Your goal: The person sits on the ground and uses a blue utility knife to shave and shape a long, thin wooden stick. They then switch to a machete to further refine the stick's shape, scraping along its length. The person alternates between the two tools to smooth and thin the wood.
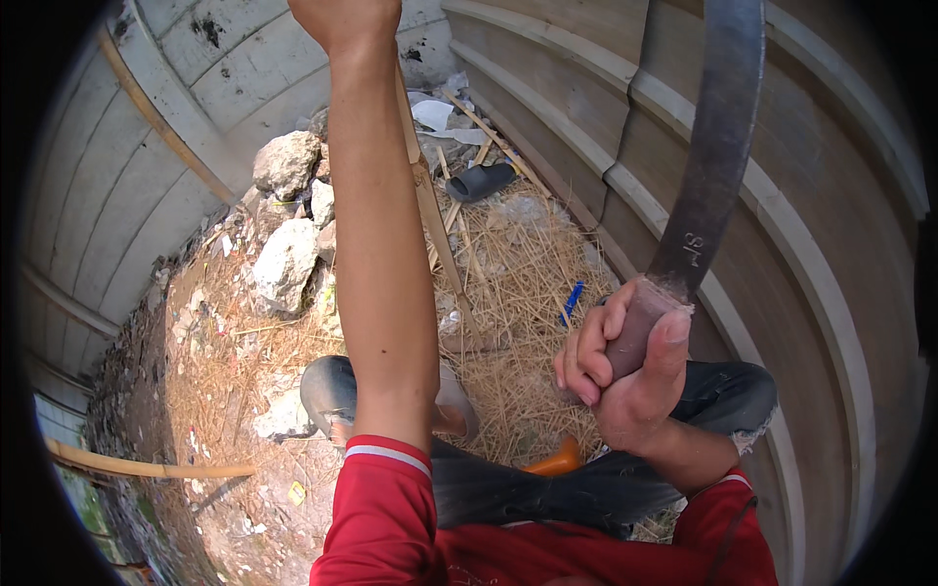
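The right hand (pixel 625 366) is closed tight in a full grip around the brownish handle of a long dark blade (pixel 711 146), thumb laid up along the handle's side. The blade rises from the fist toward the upper edge of the picture, slightly curved, in front of the grey plank wall (pixel 831 254) on the right. The left hand (pixel 344 20) is stretched far forward and upward; only its base shows at the top edge, so whether its grip is open or closed cannot be told. A thin bamboo strip (pixel 430 210) runs just beside the left forearm, from near that hand down into the straw; its upper end is hidden behind the arm, so contact with the hand cannot be told.

Both sleeves are red, and the person's knees in dark trousers show below the hands. The ground (pixel 518 264) is covered with dry straw and bamboo shavings. A pile of pale rocks (pixel 285 259) lies to the left, a dark sandal (pixel 482 182) sits further off by the wall, and a small blue object (pixel 573 300) lies in the straw near the right hand. A bamboo pole (pixel 137 467) lies across the lower left
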